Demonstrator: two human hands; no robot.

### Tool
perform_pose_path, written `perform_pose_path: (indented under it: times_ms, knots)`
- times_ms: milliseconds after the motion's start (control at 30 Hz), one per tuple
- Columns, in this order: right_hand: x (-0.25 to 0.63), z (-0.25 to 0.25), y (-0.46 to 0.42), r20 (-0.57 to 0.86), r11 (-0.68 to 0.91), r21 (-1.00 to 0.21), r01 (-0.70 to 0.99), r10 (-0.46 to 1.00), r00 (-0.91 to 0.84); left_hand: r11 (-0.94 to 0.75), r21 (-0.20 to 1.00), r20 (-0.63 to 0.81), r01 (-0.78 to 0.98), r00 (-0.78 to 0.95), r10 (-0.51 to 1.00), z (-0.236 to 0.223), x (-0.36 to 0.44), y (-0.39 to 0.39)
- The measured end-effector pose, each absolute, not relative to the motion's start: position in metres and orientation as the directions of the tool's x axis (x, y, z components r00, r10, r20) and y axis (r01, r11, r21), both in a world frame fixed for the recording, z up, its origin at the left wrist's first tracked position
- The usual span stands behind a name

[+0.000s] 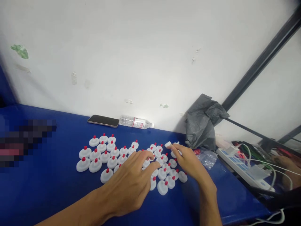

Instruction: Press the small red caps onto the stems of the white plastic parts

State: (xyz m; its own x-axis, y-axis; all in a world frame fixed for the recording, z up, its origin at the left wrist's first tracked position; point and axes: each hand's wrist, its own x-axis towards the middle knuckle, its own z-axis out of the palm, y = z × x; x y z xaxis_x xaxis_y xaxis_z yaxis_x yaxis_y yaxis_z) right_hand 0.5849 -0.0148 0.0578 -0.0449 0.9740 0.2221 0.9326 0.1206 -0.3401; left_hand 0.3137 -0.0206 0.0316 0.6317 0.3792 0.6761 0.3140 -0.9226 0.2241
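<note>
Many round white caps with red tips [95, 165] stand in loose groups on the blue table. My left hand [131, 180] is over the middle of them, thumb and index finger curved and apart, nothing seen held between them. It hides several caps below it. My right hand [185, 157] is at the right end of the groups, its fingers pinched on a small white plastic piece [168, 144]. Another white bit shows just behind those fingers. Partly under the right hand, more white caps [182, 176] stand on the table.
By the wall lie a phone [103, 121] and a clear plastic bottle [135, 122]. A grey plastic bag [203, 122] stands at the right, near a clear bag [208, 159]. A power strip [242, 168] with cables runs along the right edge of the blue table [58, 191].
</note>
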Motion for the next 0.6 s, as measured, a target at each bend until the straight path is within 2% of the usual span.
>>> perform_pose_path:
  times_ms: [67,133,233,333,433,500,600]
  knots:
    - [0.580,0.071,-0.027,0.236,0.144,-0.426,0.893,0.971,-0.044,-0.909,0.232,0.699,0.345,0.591,0.403,0.033,0.314,-0.021]
    - [0.572,0.084,-0.039,0.215,0.204,-0.572,0.795,0.972,-0.095,-0.904,0.208,0.726,0.373,0.561,0.399,0.034,0.315,-0.021]
    - [0.556,0.098,-0.053,0.170,0.299,-0.671,0.679,0.953,-0.251,-0.914,0.103,0.740,0.393,0.583,0.335,0.032,0.317,-0.019]
    - [0.541,0.106,-0.061,0.147,0.379,-0.693,0.613,0.907,-0.395,-0.931,0.012,0.753,0.364,0.609,0.248,0.029,0.318,-0.015]
    - [0.535,0.110,-0.065,0.145,0.411,-0.696,0.588,0.883,-0.446,-0.959,-0.001,0.775,0.284,0.606,0.179,0.028,0.318,-0.012]
    - [0.540,0.110,-0.065,0.149,0.378,-0.668,0.640,0.912,-0.383,-0.960,0.011,0.789,0.279,0.588,0.180,0.029,0.318,-0.012]
    - [0.560,0.104,-0.060,0.217,0.239,-0.568,0.788,0.967,-0.136,-0.944,0.034,0.803,0.327,0.554,0.221,0.033,0.318,-0.013]
